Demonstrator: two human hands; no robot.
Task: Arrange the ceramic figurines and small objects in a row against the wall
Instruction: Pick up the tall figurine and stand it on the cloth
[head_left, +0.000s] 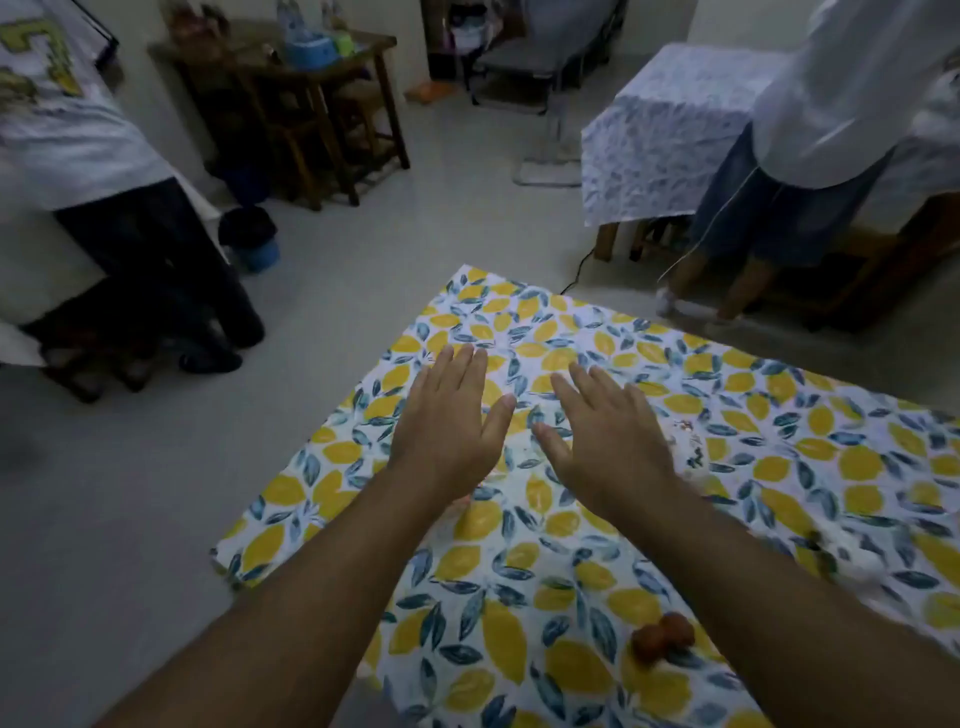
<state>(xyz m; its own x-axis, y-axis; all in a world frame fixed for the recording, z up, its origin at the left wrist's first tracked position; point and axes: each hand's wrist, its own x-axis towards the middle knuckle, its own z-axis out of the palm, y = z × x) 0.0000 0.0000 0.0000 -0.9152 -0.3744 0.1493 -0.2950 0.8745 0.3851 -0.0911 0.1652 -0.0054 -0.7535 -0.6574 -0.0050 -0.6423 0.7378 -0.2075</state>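
My left hand (451, 420) and my right hand (605, 436) hover palm-down, fingers spread, over a table with a lemon-print cloth (519, 649). Neither hand holds anything. A small reddish-brown object (662, 635) lies on the cloth between my forearms, close to my right arm. A pale, blurred figurine (688, 444) stands just right of my right hand. Another small blurred piece with a dark top (818, 545) sits further right, beyond my right forearm.
A person in dark trousers (156, 270) stands at the left beside a blue bucket (254, 244). Another person in denim shorts (769, 208) stands at the right by a table with a patterned cloth (660, 135). A dark wooden table (291, 67) is at the back.
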